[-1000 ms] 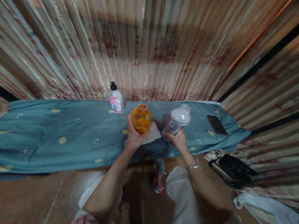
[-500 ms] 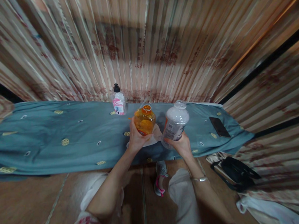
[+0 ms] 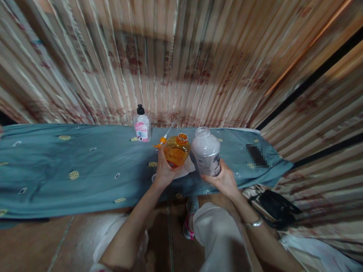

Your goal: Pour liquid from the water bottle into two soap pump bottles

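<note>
In the middle of the frame, the left hand (image 3: 165, 170) is wrapped round a see-through orange bottle (image 3: 176, 155). Just right of it, the right hand (image 3: 223, 180) hugs a big, shiny clear bottle (image 3: 204, 149). The hands are apart. Both bottle tops are open, so hold tight and tip slowly to stop spills. Behind sits a smooth pink-label bottle (image 3: 142, 131). Farther back, a striped curtain (image 3: 154, 65) hangs in folds.

One head-worn camera looks forward and down from above the legs (image 3: 218, 234), near the table (image 3: 95, 168) across the middle of the frame, with the curtain (image 3: 154, 53) filling the top and the floor (image 3: 27, 255) along the bottom.
</note>
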A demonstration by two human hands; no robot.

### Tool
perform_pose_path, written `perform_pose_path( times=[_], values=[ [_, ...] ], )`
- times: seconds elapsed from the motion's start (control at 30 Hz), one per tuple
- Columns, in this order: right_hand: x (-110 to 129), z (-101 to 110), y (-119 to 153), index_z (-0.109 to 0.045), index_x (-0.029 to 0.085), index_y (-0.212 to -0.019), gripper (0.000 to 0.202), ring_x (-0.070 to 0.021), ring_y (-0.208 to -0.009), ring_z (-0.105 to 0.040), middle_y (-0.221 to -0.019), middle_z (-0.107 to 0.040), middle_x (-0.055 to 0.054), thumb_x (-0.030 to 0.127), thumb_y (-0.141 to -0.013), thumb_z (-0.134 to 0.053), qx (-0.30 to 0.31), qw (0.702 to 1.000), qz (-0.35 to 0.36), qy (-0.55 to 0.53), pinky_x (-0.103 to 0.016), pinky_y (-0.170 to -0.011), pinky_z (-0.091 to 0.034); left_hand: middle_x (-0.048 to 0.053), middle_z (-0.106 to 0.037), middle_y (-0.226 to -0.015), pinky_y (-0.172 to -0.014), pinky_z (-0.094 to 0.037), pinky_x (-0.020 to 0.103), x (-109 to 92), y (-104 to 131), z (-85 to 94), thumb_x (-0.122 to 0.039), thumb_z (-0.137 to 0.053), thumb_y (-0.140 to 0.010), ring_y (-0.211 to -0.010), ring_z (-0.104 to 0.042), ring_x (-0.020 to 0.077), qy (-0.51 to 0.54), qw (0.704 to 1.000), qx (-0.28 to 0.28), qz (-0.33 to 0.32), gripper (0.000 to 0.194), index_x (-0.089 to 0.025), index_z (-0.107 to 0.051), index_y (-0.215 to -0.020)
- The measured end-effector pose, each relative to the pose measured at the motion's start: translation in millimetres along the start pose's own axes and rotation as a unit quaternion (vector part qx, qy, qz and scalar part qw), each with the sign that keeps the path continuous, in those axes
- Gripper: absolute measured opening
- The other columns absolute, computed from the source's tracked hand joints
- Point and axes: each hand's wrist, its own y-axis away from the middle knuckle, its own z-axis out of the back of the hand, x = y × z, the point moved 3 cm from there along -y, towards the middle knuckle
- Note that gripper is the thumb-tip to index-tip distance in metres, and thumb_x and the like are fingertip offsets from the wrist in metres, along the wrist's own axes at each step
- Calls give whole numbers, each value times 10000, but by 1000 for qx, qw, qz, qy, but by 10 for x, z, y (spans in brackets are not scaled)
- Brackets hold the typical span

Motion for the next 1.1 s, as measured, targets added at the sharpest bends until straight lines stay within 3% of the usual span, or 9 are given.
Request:
perform_pose_path(
  times=[0.4, 0.63, 0.87, 1.1],
  values=[
    [-45, 162, -37, -612, 232, -1228, 730, -337, -1050, -720, -1151, -751, -101, 441, -557, -811, -9, 998, 33, 56, -426, -908, -564, 146, -551, -1427, -1191, -387, 544, -1, -55, 38, -327, -930, -579, -1365, -527, 360, -27, 1000, -9, -11, 998, -217, -418, -1428],
    [-45, 261, -48, -606, 222, -1237, 730, -329, -1005, -728, -1122, -756, -105, 467, -576, -798, -12, 994, 46, 96, -421, -860, -574, 172, -531, -1447, -1179, -399, 553, 50, -50, -5, -330, -923, -582, -1370, -527, 374, -72, 997, -3, -23, 1050, -194, -365, -1461],
    [-73, 430, -41, -597, 187, -1260, 748, -338, -1004, -730, -1108, -754, -128, 497, -599, -761, -17, 989, 56, 136, -422, -848, -583, 168, -564, -1409, -1145, -438, 557, 6, -57, -91, -327, -916, -608, -1321, -567, 368, -129, 989, 12, -76, 1036, -203, -349, -1465],
    [-168, 551, -30, -596, 183, -1249, 725, -337, -988, -729, -1103, -746, -135, 521, -622, -733, -26, 982, 78, 168, -425, -829, -584, 172, -574, -1391, -1135, -440, 557, -11, -41, -148, -319, -928, -580, -1296, -578, 374, -151, 986, 11, -70, 1070, -191, -353, -1473]
  ],
)
